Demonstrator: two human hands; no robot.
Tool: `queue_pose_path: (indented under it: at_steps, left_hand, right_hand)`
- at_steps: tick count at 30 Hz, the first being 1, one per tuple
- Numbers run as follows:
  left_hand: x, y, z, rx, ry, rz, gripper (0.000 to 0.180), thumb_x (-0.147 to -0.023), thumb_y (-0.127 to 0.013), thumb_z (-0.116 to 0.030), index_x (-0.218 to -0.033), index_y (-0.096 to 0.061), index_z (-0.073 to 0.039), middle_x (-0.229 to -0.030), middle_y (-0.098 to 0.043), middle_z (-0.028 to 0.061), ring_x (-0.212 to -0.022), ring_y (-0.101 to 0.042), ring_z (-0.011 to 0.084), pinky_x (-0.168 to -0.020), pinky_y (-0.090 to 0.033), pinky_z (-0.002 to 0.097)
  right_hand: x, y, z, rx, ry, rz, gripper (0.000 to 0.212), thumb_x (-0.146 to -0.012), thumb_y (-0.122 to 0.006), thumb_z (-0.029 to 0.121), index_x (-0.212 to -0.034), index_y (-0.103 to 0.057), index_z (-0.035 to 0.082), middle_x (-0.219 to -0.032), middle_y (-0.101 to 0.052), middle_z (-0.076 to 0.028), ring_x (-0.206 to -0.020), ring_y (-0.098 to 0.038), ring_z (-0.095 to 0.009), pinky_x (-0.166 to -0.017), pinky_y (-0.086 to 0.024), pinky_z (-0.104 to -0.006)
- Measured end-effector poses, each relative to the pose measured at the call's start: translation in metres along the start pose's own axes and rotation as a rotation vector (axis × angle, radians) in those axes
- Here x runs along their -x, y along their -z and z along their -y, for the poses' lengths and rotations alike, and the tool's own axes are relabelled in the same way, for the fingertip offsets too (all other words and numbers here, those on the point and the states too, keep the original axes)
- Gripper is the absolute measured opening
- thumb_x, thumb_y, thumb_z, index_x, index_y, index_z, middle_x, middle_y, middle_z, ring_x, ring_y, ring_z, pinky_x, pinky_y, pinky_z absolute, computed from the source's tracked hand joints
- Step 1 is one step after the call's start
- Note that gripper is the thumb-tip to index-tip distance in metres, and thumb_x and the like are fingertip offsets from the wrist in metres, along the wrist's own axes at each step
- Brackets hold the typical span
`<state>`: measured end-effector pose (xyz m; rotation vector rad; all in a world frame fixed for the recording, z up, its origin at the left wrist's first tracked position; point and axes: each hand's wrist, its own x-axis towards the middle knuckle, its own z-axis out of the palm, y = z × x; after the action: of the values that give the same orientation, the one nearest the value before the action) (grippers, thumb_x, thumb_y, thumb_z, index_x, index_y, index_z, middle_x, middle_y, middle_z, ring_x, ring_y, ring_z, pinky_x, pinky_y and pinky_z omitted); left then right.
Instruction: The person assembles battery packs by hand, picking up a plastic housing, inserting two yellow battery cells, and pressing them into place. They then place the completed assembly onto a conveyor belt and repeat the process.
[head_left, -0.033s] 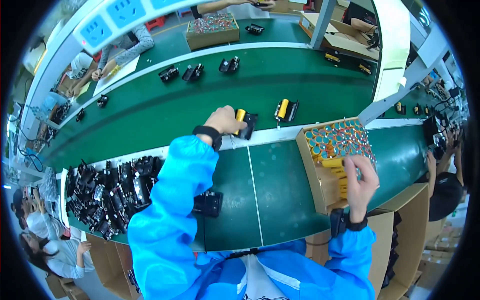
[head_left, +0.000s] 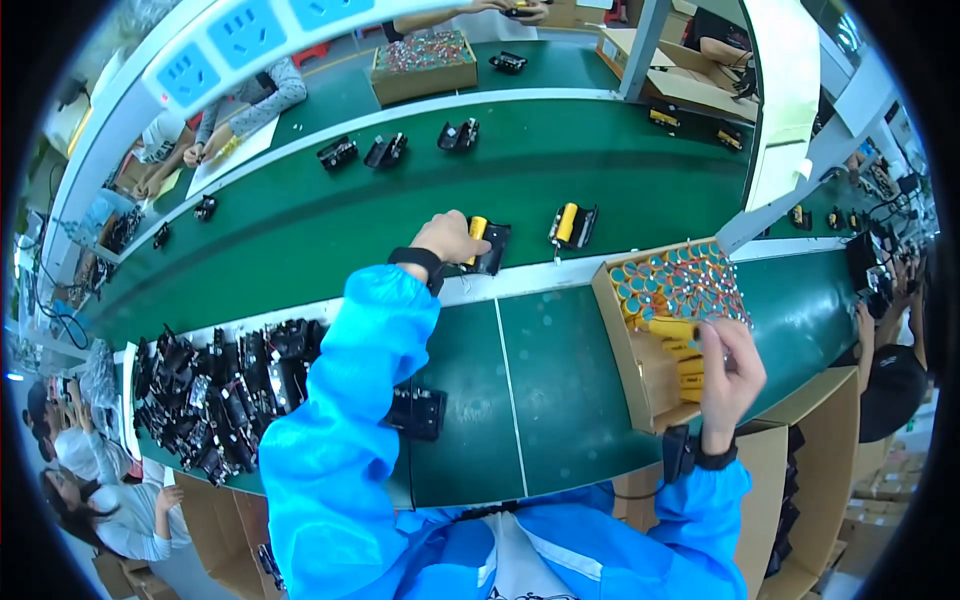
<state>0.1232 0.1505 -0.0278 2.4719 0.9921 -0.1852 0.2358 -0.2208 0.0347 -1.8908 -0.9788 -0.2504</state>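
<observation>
My left hand (head_left: 448, 240) reaches to the near edge of the green belt. Its fingers close on a black plastic housing (head_left: 490, 258) with a yellow cylindrical battery (head_left: 479, 229) lying in it. At the cardboard box of batteries (head_left: 622, 355), the fingertips of my right hand (head_left: 733, 375) pinch the end of another yellow battery (head_left: 670, 328). That battery lies tilted over the others in the box. Many stand upright with teal ends and red wires, and several lie flat in the front part. To the right of my left hand is a second housing with a battery (head_left: 573, 225).
A heap of black housings (head_left: 225, 390) covers the bench's left side. One black housing (head_left: 416, 412) lies beside my left sleeve. Farther back on the belt (head_left: 350, 220) sit several black housings (head_left: 387, 150). A metal post (head_left: 790, 190) rises at right; other people work around.
My right hand has shifted slightly right and down, and the battery at its fingertips shows more of its length. My left hand and its housing have slid a little left.
</observation>
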Motion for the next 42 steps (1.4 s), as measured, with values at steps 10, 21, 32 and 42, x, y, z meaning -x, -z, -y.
queue_pose_path:
  at_steps: [10,21,32,42]
  left_hand:
    - [-0.168,-0.008,0.031,-0.066,0.007,-0.425,0.027,-0.082,-0.069,-0.037,-0.101,-0.076,-0.019,-0.128,-0.054,0.0147,-0.123,-0.049,0.0355,-0.099,-0.042,0.0483]
    - [-0.108,0.019,0.024,-0.441,-0.381,-0.511,0.013,-0.074,-0.076,-0.025,-0.086,-0.074,-0.021,-0.122,-0.052,0.0102,-0.12,-0.045,0.0301,-0.095,-0.037,0.0476]
    - [0.151,-0.009,-0.02,-0.506,-1.224,-0.157,0.008,-0.072,-0.065,-0.023,-0.07,-0.073,-0.021,-0.113,-0.056,0.0033,-0.112,-0.051,0.0213,-0.089,-0.041,0.0364]
    - [0.244,-0.06,-0.05,-0.505,-0.396,-0.341,0.033,-0.084,-0.065,-0.025,-0.102,-0.065,0.002,-0.094,-0.065,0.0111,-0.091,-0.063,0.0211,-0.078,-0.048,0.0319]
  right_hand:
    - [0.057,0.042,0.019,-0.786,-0.363,-0.542,0.008,-0.1,-0.05,0.011,-0.095,-0.054,0.005,-0.086,-0.059,-0.006,-0.082,-0.058,-0.015,-0.078,-0.045,-0.0264]
    - [0.119,-0.031,0.028,-1.664,-0.949,0.268,0.019,-0.099,-0.057,0.022,-0.087,-0.048,0.01,-0.061,-0.039,0.006,-0.054,-0.04,-0.006,-0.054,-0.035,-0.0275]
    - [0.109,-0.055,0.016,-1.152,-0.915,0.388,0.018,-0.098,-0.058,0.011,-0.1,-0.067,-0.005,-0.07,-0.056,-0.003,-0.06,-0.048,-0.011,-0.058,-0.041,-0.0285]
    - [0.113,-0.059,0.017,-0.793,-0.625,0.573,0.015,-0.094,-0.061,0.005,-0.101,-0.07,-0.005,-0.075,-0.063,-0.005,-0.067,-0.056,-0.011,-0.064,-0.044,-0.0254]
